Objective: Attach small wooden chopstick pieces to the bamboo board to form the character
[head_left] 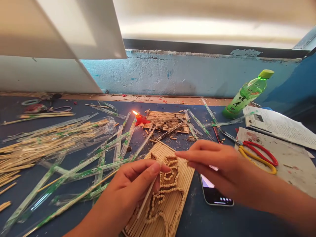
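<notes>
A mat of glued bamboo sticks (184,182) lies on the blue table in front of me, with a raised pattern of small stick ends (170,184) on it. My left hand (133,187) rests on the mat's left side, fingers pinched around a thin bamboo stick (147,197) that points down and left. My right hand (219,169) hovers over the mat's upper right, its thumb and forefinger pinched together near the pattern; what they hold is too small to make out.
A lit red candle (139,118) burns beyond the mat, beside a second stick mat (166,120). Loose chopsticks and plastic wrappers (61,138) cover the left. Red-and-yellow pliers (259,154), a phone (214,194), papers (278,126) and a green bottle (247,93) lie right.
</notes>
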### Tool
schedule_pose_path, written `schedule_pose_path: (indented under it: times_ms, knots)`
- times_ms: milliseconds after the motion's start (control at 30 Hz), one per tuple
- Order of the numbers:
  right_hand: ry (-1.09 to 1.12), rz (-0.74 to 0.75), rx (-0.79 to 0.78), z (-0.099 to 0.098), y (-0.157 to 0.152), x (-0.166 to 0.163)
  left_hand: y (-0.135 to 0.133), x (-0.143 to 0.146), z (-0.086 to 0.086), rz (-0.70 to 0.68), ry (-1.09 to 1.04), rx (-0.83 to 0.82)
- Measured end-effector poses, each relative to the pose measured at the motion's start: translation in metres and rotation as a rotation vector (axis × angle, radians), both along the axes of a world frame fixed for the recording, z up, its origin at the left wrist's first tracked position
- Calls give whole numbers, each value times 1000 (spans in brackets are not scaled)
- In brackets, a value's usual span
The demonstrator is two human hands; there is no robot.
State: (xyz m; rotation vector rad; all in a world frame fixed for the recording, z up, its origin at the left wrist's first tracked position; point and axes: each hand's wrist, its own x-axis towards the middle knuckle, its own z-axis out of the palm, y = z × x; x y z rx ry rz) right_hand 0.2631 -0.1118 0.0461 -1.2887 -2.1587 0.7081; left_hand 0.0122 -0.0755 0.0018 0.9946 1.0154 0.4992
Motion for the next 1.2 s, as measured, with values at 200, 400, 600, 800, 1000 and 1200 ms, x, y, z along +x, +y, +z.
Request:
schedule_pose_path:
  times_ms: [200, 400, 600, 800, 1000, 1200]
  knots:
    - [-140, -267, -71, 6, -5, 47, 0, 2, -2, -75, 86, 74]
    - [-405, -75, -99, -30, -22, 77, -3, 5, 2, -99, 120, 67]
    - [-363, -28, -68, -52, -28, 93, -4, 3, -2, -127, 152, 71]
    - [-318, -44, -101, -52, -29, 92, -3, 6, -5, -99, 167, 62]
    - [-279, -91, -106, -47, -35, 93, -4, 4, -4, -132, 163, 61]
    - [-196, -176, -112, -23, -35, 79, -8, 6, 1, -142, 113, -29]
